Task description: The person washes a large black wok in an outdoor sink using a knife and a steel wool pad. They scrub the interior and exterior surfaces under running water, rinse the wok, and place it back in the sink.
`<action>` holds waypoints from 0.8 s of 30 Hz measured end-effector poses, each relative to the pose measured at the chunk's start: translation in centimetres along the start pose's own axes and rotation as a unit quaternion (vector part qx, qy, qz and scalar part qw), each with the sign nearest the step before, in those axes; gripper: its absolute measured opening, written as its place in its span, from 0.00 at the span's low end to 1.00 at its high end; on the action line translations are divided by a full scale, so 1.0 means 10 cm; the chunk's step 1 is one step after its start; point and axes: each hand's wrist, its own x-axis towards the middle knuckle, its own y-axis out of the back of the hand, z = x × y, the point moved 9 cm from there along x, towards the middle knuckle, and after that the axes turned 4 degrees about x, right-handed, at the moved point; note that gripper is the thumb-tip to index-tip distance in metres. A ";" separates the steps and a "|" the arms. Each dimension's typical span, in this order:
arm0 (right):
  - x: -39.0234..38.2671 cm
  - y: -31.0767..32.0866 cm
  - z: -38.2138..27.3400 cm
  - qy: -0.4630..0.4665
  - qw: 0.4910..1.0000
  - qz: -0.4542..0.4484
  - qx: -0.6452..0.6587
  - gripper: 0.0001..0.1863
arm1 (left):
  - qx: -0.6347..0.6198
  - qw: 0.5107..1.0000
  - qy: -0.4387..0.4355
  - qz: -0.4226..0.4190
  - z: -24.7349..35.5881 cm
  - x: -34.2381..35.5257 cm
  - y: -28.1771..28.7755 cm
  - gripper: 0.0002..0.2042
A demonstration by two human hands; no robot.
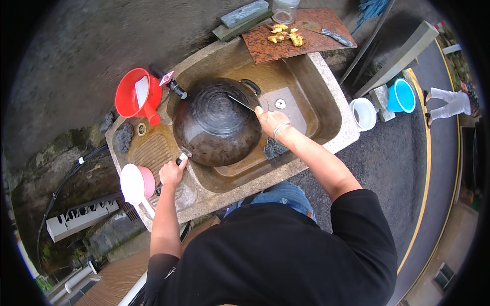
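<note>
A dark wok (217,125) lies bottom up across the stone sink (326,86), its ringed underside facing me. My left hand (172,173) is closed around the wok's black handle at the lower left. Held in my right hand (270,121) is a thin metal tool with a narrow straight blade (241,103). Its tip rests at the rings of the wok's bottom; the grip is hidden in my fingers, so its exact kind is unclear. The wok's small loop handle (250,85) points to the far right. A dark scouring pad (275,148) sits in the basin below my right wrist.
A red dipper (133,94) stands left of the tap (176,87); white and pink dippers (133,183) sit on the ribbed drainboard. Ginger pieces (286,34) and a knife (334,36) lie on a reddish slab. Buckets (363,115) stand right. Another person (449,102) is on the road.
</note>
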 end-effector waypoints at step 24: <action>-0.03 -0.13 0.34 0.057 0.996 -0.074 -0.016 0.11 | 0.001 1.000 0.011 0.003 0.01 -0.05 0.03 0.34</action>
